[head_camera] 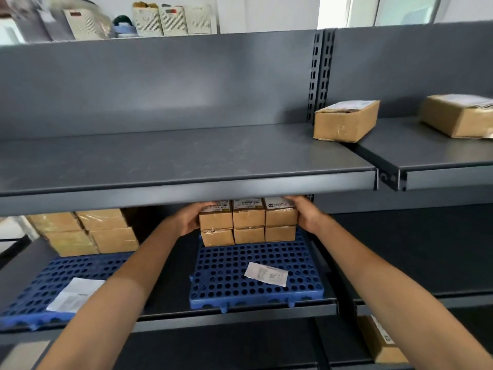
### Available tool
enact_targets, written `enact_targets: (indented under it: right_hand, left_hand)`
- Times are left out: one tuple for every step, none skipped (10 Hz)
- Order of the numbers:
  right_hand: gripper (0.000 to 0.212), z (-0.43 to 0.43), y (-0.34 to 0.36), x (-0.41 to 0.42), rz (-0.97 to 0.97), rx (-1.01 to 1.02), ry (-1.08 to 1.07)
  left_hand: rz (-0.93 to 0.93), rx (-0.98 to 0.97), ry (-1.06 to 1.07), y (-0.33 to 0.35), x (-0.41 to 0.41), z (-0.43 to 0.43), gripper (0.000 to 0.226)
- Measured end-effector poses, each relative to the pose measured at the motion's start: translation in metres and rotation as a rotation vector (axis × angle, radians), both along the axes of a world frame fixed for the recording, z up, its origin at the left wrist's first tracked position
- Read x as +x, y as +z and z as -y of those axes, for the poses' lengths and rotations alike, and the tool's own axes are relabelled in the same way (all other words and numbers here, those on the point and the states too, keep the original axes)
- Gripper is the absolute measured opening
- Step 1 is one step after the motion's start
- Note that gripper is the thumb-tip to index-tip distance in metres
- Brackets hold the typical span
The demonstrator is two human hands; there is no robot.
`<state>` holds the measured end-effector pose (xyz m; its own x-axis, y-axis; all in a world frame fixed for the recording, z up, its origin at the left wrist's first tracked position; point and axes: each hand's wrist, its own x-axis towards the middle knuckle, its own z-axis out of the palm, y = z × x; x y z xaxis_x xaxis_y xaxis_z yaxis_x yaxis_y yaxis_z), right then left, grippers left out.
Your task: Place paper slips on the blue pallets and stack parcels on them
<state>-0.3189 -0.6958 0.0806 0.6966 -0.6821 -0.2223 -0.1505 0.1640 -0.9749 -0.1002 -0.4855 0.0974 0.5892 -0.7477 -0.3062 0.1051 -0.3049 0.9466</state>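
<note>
Currently reaching under the upper shelf (186, 161), both forearms extended forward from the lower frame corners. Left hand (190, 218) pressed flat against the left end of the top row of parcels (248, 216); right hand (306, 216) against the right end, clamping the row between the palms. Two tiers of three boxes, seated at the rear of the centre blue pallet (229, 279). Paper slip (266, 273) lying on that pallet's front area.

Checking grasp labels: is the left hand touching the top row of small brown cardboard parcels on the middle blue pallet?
Touching. In the head view the left hand presses against the left end of the top row of small brown cardboard parcels; no gap shows.
</note>
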Motion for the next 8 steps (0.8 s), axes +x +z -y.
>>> enact_targets:
  right_hand:
    - [0.023,-0.002,0.009,-0.002,0.027,-0.030,-0.043]
    - [0.038,-0.010,0.021,-0.012,0.001,-0.140,-0.063]
    - [0.038,-0.023,0.029,-0.025,0.006,-0.365,-0.067]
    - [0.039,-0.049,0.036,-0.037,0.005,-0.613,-0.031]
    - [0.057,-0.075,0.028,-0.044,-0.035,-0.781,0.068]
    - [0.068,-0.116,0.024,-0.055,-0.092,-0.845,0.149]
    - [0.067,-0.158,0.024,-0.061,-0.121,-0.964,0.179]
    - [0.066,-0.196,0.022,-0.066,-0.121,-1.069,0.176]
  left_hand:
    - [0.012,-0.026,0.020,0.002,0.001,-0.001,0.042]
    - [0.087,-0.015,0.068,0.011,-0.013,-0.008,0.055]
    - [0.278,-0.043,0.169,0.020,-0.041,-0.018,0.037]
    - [0.557,-0.124,0.206,0.017,-0.061,-0.031,0.053]
    - [0.789,-0.089,0.121,0.005,-0.073,-0.052,0.068]
    - [0.897,0.008,0.077,0.002,-0.102,-0.075,0.078]
    - [1.014,-0.013,0.040,0.004,-0.121,-0.106,0.076]
    - [1.101,-0.030,-0.007,0.006,-0.131,-0.145,0.074]
